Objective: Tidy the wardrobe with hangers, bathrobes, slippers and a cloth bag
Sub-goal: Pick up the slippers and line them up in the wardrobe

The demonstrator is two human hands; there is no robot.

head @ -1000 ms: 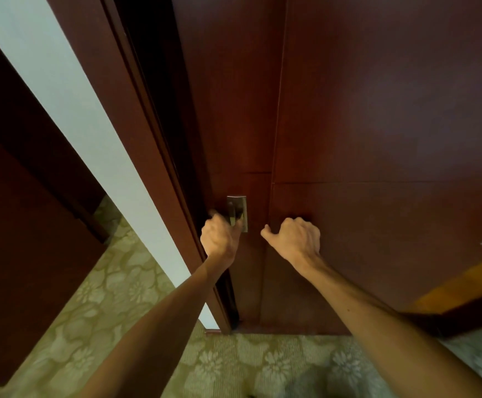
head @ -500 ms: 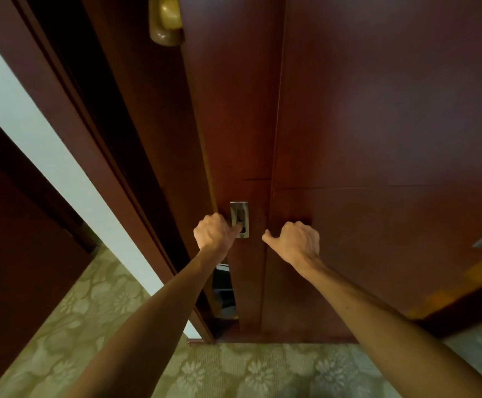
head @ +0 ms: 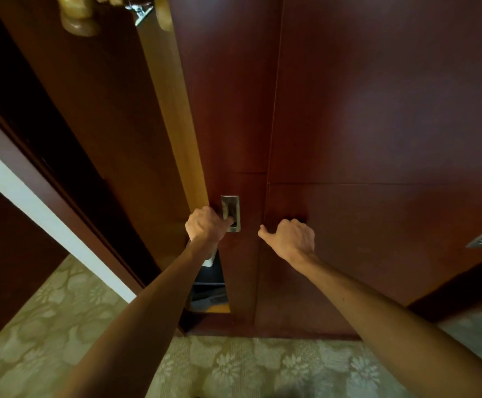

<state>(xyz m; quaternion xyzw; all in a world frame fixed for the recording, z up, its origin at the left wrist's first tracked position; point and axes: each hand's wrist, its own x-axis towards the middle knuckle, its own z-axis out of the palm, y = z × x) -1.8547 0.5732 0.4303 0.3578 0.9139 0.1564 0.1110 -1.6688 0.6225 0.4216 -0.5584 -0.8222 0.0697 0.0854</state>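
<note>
The left hand (head: 206,226) is curling around the edge of the dark red wooden sliding wardrobe door (head: 228,110), its thumb pressing into the recessed brushed-metal pull (head: 230,213). The right hand (head: 290,238) is curling its fingers against the neighbouring dark red door panel (head: 391,124), thumb out; whether it is gripping anything cannot be told. Light wooden hanger ends (head: 79,15) are showing in the opening at top left, above the beige floral carpet (head: 262,369).
</note>
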